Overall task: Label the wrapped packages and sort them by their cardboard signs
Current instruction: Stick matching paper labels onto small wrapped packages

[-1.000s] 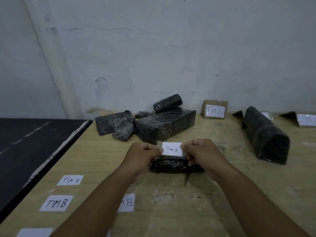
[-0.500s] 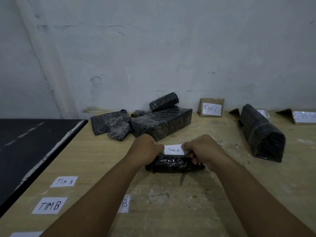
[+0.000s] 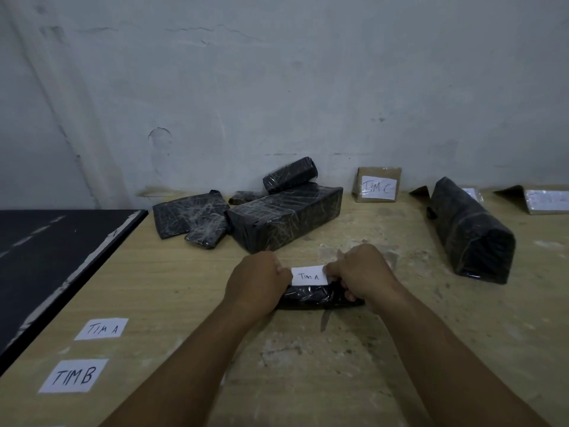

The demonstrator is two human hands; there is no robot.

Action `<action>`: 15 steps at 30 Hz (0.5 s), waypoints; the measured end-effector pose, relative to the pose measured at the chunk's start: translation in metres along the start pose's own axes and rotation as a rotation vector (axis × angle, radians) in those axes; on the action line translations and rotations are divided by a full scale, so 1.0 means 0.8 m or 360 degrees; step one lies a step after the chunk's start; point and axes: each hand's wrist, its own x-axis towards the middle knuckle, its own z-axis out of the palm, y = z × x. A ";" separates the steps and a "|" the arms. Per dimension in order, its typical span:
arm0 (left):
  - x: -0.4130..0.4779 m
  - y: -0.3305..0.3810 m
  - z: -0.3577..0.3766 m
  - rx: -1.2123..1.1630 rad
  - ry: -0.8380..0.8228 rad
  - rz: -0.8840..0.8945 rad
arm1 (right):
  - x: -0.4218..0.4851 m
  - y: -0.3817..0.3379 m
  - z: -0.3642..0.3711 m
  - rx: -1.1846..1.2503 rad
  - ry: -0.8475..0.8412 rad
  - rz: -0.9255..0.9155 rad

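A small black wrapped package (image 3: pixel 314 298) lies on the wooden table (image 3: pixel 184 291) in front of me. A white paper label reading "TIM A" (image 3: pixel 308 275) sits on its top. My left hand (image 3: pixel 255 283) pinches the label's left end and my right hand (image 3: pixel 358 272) pinches its right end, with fingers curled over the package's right side. A cardboard sign marked "TIM C" (image 3: pixel 378 184) leans on the wall at the back. Two more cardboard signs (image 3: pixel 545 201) stand at the far right, their writing unreadable.
A pile of black wrapped packages (image 3: pixel 284 218) lies at the back centre, and a long one (image 3: pixel 471 235) at the right. Loose labels "TIM A" (image 3: pixel 101 328) and "TIM B" (image 3: pixel 74 376) lie at the front left. A black board (image 3: pixel 46 257) borders the left.
Both hands have lowered the "TIM A" label from just above the small package down onto its top. The package has stayed in place.
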 end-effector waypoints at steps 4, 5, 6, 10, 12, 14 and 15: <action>-0.003 0.001 0.002 -0.0027 0.0002 -0.0006 | 0.003 0.007 0.004 -0.0082 0.0049 -0.0034; -0.003 0.000 0.003 -0.0050 0.0001 -0.0013 | 0.003 0.008 0.004 -0.0107 0.0058 -0.0045; -0.003 0.000 0.003 -0.0071 0.0000 -0.0020 | 0.004 0.009 0.005 -0.0133 0.0067 -0.0057; -0.002 0.000 0.004 -0.0139 -0.0004 -0.0069 | 0.005 0.014 0.009 -0.0217 0.0104 -0.0108; -0.004 0.001 0.005 -0.0150 0.0008 -0.0073 | 0.004 0.016 0.010 -0.0224 0.0130 -0.0133; -0.005 0.000 0.006 -0.0151 0.0023 -0.0081 | 0.003 0.018 0.010 -0.0198 0.0153 -0.0137; -0.005 0.000 0.007 -0.0148 0.0027 -0.0085 | 0.002 0.018 0.010 -0.0187 0.0161 -0.0141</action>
